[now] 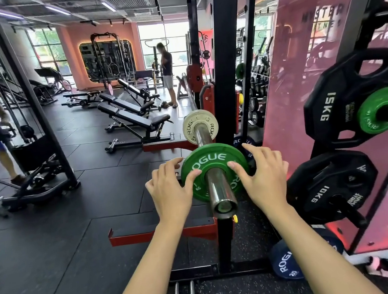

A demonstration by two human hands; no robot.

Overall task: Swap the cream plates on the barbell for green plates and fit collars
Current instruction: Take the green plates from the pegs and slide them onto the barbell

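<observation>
A green Rogue plate [210,162] sits on the barbell sleeve [220,192], which points toward me. My left hand [171,188] grips the plate's left rim, thumb on its face. My right hand [264,175] holds the right rim, thumb pressed near the hub. Farther along the sleeve a cream Rogue plate [189,126] sits against the rack upright [225,70]. No collar is visible on the sleeve.
At right, storage pegs carry a black 15 kg plate [333,106], a small green plate [375,111] and a black 10 kg plate [318,188]. A blue Rogue plate [286,264] lies on the floor by the rack base. Benches [134,119] stand at left; a person [167,72] stands far off.
</observation>
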